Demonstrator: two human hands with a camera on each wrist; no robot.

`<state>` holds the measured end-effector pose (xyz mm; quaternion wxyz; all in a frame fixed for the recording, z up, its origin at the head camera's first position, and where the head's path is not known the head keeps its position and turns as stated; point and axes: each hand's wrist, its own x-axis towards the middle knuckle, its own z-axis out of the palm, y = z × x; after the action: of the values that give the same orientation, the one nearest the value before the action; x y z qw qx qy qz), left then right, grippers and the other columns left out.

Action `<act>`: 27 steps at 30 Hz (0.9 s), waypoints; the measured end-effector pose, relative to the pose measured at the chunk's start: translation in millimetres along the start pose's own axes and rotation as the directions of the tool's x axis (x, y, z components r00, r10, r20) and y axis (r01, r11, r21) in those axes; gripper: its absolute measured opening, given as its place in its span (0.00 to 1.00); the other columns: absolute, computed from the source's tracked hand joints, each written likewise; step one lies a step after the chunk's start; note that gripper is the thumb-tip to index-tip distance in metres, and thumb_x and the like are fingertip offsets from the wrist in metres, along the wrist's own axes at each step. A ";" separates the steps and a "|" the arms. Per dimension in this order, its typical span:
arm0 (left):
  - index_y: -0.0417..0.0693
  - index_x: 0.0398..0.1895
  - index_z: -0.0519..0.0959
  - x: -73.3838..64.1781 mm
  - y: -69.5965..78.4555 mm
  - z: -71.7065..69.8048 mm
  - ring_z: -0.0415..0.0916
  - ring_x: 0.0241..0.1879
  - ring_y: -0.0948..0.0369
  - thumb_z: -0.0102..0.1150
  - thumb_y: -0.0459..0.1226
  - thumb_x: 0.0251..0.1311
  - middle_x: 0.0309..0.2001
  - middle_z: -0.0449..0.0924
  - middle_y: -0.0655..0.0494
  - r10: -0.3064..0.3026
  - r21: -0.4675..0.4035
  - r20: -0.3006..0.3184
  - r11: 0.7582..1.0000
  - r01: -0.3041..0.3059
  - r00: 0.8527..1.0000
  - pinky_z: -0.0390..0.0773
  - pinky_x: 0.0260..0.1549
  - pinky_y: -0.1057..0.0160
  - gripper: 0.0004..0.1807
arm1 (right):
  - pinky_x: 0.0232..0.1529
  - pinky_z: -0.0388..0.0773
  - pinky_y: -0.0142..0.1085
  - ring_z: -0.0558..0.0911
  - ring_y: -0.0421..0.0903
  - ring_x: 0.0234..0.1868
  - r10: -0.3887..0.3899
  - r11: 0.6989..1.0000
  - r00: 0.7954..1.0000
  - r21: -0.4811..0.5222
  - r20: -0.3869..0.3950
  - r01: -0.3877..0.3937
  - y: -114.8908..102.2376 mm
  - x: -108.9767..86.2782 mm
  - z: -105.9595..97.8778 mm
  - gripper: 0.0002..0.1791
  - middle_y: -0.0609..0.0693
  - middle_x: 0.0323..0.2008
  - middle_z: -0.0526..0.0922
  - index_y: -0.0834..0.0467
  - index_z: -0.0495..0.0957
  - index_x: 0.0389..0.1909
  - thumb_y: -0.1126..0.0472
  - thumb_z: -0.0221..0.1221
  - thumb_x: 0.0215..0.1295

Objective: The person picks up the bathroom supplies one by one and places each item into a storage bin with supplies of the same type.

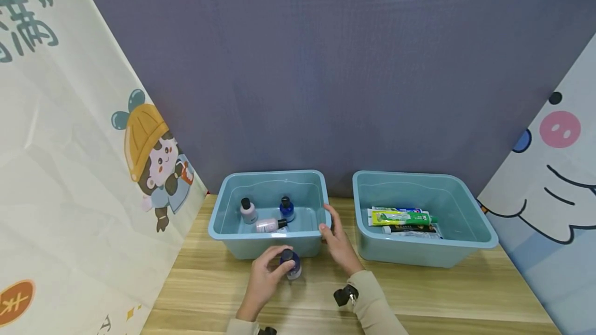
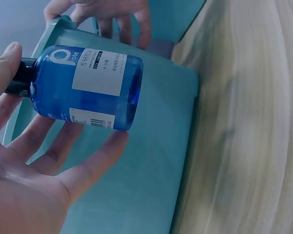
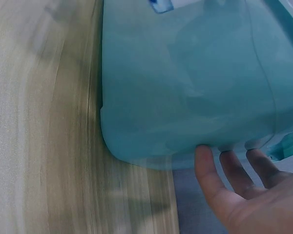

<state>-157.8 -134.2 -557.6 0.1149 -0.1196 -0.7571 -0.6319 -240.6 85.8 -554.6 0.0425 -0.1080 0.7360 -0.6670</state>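
Observation:
My left hand (image 1: 264,279) pinches a small blue bottle (image 2: 88,87) by its black cap. The bottle, with white printed labels, is in front of the left teal bin (image 1: 270,173). In the left wrist view its base points right, and the lower fingers spread beneath it. At that bin's front right corner, my right hand (image 1: 339,242) holds the rim, thumb at the edge and fingers (image 3: 210,175) against the outer wall. Inside the bin are an upright blue bottle (image 1: 286,211), a pale pink bottle (image 1: 249,213) and another pale pink bottle (image 1: 267,225) lying on its side.
A second teal bin (image 1: 419,256) stands to the right, holding several boxes or tubes, among them a green and yellow one (image 1: 400,218). Both bins sit on a wooden table (image 1: 186,283) against a dark grey-blue backdrop (image 1: 298,76). Printed panels flank both sides.

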 end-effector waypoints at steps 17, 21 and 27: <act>0.52 0.53 0.86 1.8 15.1 -6.3 0.80 0.52 0.69 0.69 0.32 0.62 0.53 0.87 0.52 -0.034 0.026 -0.073 0.999 0.036 0.997 0.79 0.55 0.64 0.16 | 0.62 0.71 0.67 0.61 0.67 0.75 0.007 1.000 1.000 0.008 0.003 -0.007 0.1 0.3 -0.3 0.31 0.60 0.82 0.44 0.39 0.47 0.81 0.50 0.45 0.83; 0.51 0.53 0.86 2.6 20.0 -8.4 0.80 0.53 0.68 0.69 0.31 0.61 0.53 0.87 0.51 -0.032 0.017 -0.081 0.999 0.033 0.996 0.78 0.55 0.67 0.17 | 0.63 0.71 0.67 0.61 0.67 0.74 0.012 1.000 1.000 0.007 0.002 -0.012 0.6 0.6 -0.6 0.31 0.60 0.82 0.44 0.39 0.47 0.81 0.49 0.46 0.83; 0.52 0.53 0.86 4.6 27.1 -12.3 0.80 0.51 0.67 0.69 0.32 0.61 0.52 0.87 0.52 -0.050 0.019 -0.097 0.998 0.052 0.994 0.79 0.53 0.64 0.16 | 0.63 0.71 0.67 0.60 0.66 0.75 0.010 1.000 1.000 0.012 0.004 -0.010 0.7 0.6 -1.1 0.31 0.59 0.82 0.44 0.38 0.48 0.80 0.50 0.46 0.83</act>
<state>-153.0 -141.4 -528.8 0.1363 -0.0685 -0.7603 -0.6313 -241.5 86.8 -555.2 0.0479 -0.1056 0.7324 -0.6709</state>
